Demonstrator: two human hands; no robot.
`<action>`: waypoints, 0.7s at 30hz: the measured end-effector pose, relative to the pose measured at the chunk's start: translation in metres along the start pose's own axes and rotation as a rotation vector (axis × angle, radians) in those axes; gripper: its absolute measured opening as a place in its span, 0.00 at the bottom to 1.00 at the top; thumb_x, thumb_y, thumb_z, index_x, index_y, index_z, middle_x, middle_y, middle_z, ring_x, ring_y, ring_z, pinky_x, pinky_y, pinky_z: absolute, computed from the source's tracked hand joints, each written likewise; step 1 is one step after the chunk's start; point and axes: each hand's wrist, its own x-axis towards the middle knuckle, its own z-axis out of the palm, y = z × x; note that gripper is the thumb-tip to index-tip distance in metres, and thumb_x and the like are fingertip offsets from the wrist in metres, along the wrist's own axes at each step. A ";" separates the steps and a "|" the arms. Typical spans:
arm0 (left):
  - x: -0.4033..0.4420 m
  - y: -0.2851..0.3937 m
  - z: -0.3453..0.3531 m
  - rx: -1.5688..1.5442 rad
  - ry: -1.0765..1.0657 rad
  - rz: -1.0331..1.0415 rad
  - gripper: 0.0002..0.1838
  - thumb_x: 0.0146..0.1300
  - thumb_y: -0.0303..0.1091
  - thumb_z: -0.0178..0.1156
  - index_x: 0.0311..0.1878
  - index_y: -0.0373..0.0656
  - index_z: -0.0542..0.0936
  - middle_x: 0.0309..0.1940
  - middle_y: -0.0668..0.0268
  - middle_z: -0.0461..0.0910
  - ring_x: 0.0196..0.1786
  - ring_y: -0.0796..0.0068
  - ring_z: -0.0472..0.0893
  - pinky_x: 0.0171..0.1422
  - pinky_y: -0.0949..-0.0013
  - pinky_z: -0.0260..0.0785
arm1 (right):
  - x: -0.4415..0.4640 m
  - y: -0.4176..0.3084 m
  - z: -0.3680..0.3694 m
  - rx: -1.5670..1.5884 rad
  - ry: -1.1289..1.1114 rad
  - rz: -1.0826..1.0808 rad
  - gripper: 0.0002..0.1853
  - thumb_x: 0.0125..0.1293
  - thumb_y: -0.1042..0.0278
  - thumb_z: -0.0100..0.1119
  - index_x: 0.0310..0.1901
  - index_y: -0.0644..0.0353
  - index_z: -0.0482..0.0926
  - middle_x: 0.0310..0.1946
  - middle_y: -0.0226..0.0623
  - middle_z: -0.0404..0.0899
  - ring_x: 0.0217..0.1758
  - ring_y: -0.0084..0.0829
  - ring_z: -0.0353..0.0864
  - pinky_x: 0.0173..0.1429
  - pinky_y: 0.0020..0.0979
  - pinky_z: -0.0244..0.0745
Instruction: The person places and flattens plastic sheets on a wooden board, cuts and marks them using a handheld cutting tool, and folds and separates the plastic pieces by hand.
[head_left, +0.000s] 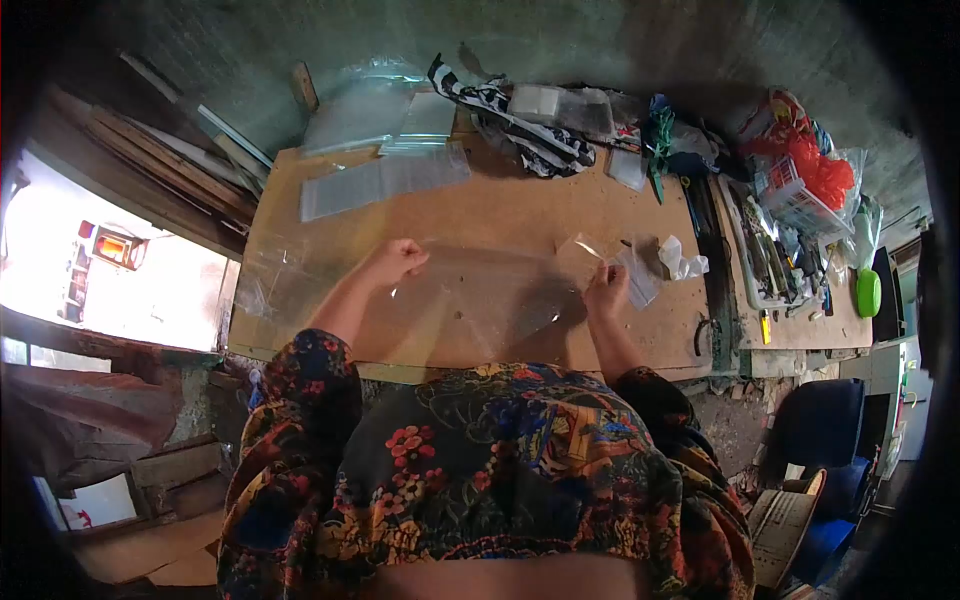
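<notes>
A transparent plastic sheet or bag [490, 262] is stretched between my two hands, low over the wooden tabletop. My left hand [402, 262] is closed, pinching its left end. At the other end my right hand [607, 288] grips the plastic with bent fingers. Just behind and beside the right hand lie a small transparent bag [643, 275] and a crumpled white piece [683, 258]. Whether the stretched plastic is a single sheet or a bag, I cannot tell.
Flat plastic bags [385, 180] and stacked transparent packs [355, 118] lie at the back left. Black-and-white striped fabric or plastic [540, 145] is heaped behind. To the right are a tool tray [765, 255], a basket with a red bag [825, 180] and a blue chair [820, 420].
</notes>
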 end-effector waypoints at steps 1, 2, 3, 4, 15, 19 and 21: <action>0.003 -0.002 -0.007 0.242 0.075 0.075 0.12 0.57 0.39 0.57 0.37 0.41 0.73 0.25 0.68 0.75 0.28 0.77 0.74 0.30 0.68 0.67 | -0.011 -0.013 0.002 0.125 -0.088 0.118 0.09 0.60 0.69 0.52 0.33 0.62 0.63 0.18 0.36 0.69 0.13 0.24 0.68 0.13 0.27 0.62; 0.006 -0.005 -0.013 0.483 0.149 0.151 0.12 0.55 0.39 0.58 0.37 0.42 0.74 0.25 0.68 0.75 0.29 0.74 0.75 0.30 0.66 0.67 | -0.019 -0.019 0.002 0.121 -0.085 0.122 0.09 0.60 0.69 0.52 0.33 0.62 0.63 0.18 0.36 0.69 0.13 0.24 0.68 0.13 0.27 0.62; 0.010 -0.012 -0.020 0.480 0.144 0.151 0.12 0.55 0.39 0.58 0.37 0.42 0.74 0.25 0.68 0.75 0.29 0.74 0.75 0.30 0.66 0.67 | -0.026 -0.024 0.002 0.062 -0.123 0.156 0.10 0.59 0.69 0.53 0.34 0.62 0.63 0.18 0.36 0.69 0.12 0.25 0.68 0.12 0.28 0.61; 0.015 -0.018 -0.026 0.707 0.278 0.215 0.12 0.54 0.38 0.58 0.38 0.43 0.74 0.29 0.67 0.76 0.32 0.71 0.76 0.35 0.63 0.67 | -0.031 -0.029 0.001 0.003 -0.160 0.191 0.10 0.58 0.70 0.54 0.36 0.62 0.62 0.19 0.36 0.69 0.11 0.25 0.67 0.10 0.28 0.60; -0.027 0.011 0.118 0.944 0.454 0.325 0.33 0.53 0.44 0.54 0.61 0.43 0.58 0.65 0.54 0.46 0.68 0.51 0.45 0.65 0.42 0.41 | -0.027 -0.050 -0.029 -0.695 -0.425 -0.824 0.25 0.53 0.69 0.55 0.55 0.56 0.65 0.49 0.47 0.68 0.52 0.44 0.67 0.53 0.40 0.64; -0.039 -0.005 0.138 0.961 0.424 0.403 0.34 0.54 0.47 0.52 0.62 0.42 0.57 0.65 0.53 0.45 0.68 0.51 0.44 0.63 0.40 0.40 | -0.025 -0.057 0.017 -0.839 -0.758 -0.934 0.23 0.61 0.58 0.46 0.57 0.53 0.63 0.57 0.40 0.63 0.62 0.41 0.59 0.62 0.41 0.55; -0.042 -0.019 0.125 1.041 0.350 0.379 0.36 0.54 0.49 0.52 0.63 0.42 0.55 0.65 0.53 0.45 0.68 0.50 0.44 0.62 0.39 0.39 | -0.028 -0.056 0.032 -0.866 -0.793 -0.864 0.24 0.62 0.54 0.44 0.59 0.52 0.62 0.59 0.39 0.61 0.64 0.40 0.55 0.64 0.41 0.51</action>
